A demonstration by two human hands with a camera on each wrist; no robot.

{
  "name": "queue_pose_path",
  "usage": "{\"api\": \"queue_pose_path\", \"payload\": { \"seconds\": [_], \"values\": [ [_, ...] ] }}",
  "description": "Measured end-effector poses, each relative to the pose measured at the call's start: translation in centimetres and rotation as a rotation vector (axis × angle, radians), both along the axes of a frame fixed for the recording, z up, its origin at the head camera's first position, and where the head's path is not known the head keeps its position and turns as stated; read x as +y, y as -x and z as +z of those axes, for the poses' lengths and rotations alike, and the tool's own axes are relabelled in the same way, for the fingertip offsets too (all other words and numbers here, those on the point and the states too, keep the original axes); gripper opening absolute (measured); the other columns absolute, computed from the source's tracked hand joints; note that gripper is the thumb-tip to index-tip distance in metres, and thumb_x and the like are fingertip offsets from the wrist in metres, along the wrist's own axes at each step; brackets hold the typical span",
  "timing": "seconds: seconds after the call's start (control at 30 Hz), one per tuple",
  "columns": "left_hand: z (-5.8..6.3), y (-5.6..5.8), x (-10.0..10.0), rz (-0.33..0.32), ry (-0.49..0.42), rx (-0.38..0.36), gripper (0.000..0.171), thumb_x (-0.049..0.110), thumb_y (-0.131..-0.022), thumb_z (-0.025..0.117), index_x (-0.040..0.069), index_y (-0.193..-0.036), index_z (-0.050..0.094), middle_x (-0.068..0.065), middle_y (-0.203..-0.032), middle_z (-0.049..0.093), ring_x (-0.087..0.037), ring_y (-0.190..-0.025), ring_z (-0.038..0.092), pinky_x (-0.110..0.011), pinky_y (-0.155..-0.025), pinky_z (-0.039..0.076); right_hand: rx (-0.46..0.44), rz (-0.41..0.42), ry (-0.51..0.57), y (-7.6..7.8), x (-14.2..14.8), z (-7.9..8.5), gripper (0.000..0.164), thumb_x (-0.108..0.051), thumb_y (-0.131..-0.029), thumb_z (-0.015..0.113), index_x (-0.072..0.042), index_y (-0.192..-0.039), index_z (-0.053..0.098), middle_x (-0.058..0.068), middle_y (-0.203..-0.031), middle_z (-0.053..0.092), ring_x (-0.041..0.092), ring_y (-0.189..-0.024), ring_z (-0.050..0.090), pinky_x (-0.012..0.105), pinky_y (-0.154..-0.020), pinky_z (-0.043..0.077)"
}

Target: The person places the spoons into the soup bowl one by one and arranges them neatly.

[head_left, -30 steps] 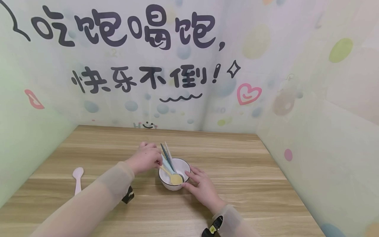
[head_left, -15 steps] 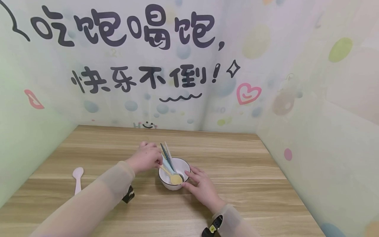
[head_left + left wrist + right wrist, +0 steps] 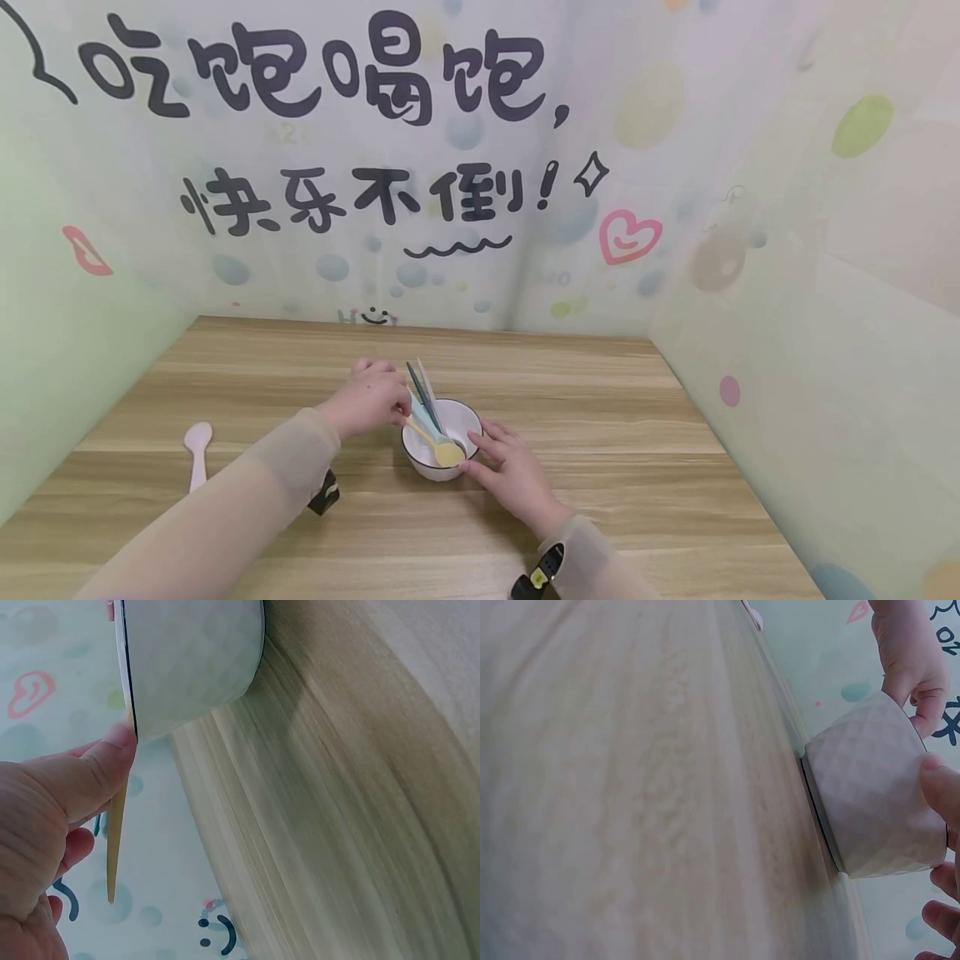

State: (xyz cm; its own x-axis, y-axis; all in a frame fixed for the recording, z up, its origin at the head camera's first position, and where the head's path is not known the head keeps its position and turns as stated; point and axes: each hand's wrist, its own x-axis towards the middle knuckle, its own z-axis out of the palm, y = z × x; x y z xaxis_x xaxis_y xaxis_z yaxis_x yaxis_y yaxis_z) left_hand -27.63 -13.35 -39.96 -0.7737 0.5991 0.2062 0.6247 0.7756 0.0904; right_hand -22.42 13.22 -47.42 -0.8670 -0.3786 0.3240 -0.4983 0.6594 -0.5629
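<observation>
In the head view my left hand [image 3: 371, 400] pinches the handle of a yellow spoon [image 3: 449, 454], whose round head lies inside a white bowl [image 3: 437, 473] with a dark rim. The handle end [image 3: 114, 859] sticks out past the thumb in the left wrist view. My right hand [image 3: 519, 477] holds the bowl's right side, thumb against the outer wall and fingers over the rim. Also leaning in the bowl are a light blue utensil [image 3: 421, 412], a dark teal handle [image 3: 420, 390] and a pale grey handle [image 3: 428, 390]; their lower ends are partly hidden.
A pink spoon [image 3: 198, 442] lies on the wooden table [image 3: 637, 467] at the left, its lower end hidden by my left sleeve [image 3: 247, 492]. Printed walls [image 3: 465, 275] enclose the table at the back and both sides.
The yellow spoon's head has shifted very slightly to the right in the bowl. Both hands and the bowl stay almost where they were.
</observation>
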Motion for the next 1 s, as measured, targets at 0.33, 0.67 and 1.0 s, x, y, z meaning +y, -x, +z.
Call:
{"api": "queue_pose_path", "payload": {
  "seconds": [0.33, 0.67, 1.0],
  "values": [
    [-0.2, 0.3, -0.5, 0.013, -0.012, 0.041, 0.014, 0.031, -0.072, 0.081, 0.026, -0.075, 0.069, 0.014, -0.077, 0.054, -0.02, -0.098, 0.048, -0.046, -0.086, 0.027, -0.003, -0.001, 0.006, -0.1, 0.0, 0.1, 0.053, -0.044, -0.085, 0.07, -0.01, -0.126, 0.065, 0.012, -0.141, 0.05, 0.037, -0.131, 0.042, 0.051, -0.104, 0.034],
    [0.1, 0.1, -0.8, 0.039, -0.036, 0.064, 0.013, 0.028, -0.071, 0.082, 0.025, -0.076, 0.07, 0.011, -0.079, 0.058, -0.021, -0.095, 0.048, -0.048, -0.087, 0.027, -0.004, 0.0, 0.005, -0.1, 0.0, 0.0, 0.053, -0.044, -0.086, 0.07, -0.009, -0.125, 0.064, 0.012, -0.141, 0.05, 0.036, -0.131, 0.042, 0.05, -0.105, 0.034],
    [0.3, -0.3, -2.0, 0.086, -0.116, 0.068, 0.013, 0.03, -0.073, 0.081, 0.026, -0.08, 0.071, 0.011, -0.087, 0.063, -0.024, -0.102, 0.049, -0.053, -0.09, 0.026, -0.013, -0.002, 0.0, -0.2, 0.0, 0.1, 0.054, -0.046, -0.086, 0.068, -0.01, -0.126, 0.064, 0.012, -0.142, 0.049, 0.037, -0.131, 0.042, 0.051, -0.104, 0.034]
  ]
}}
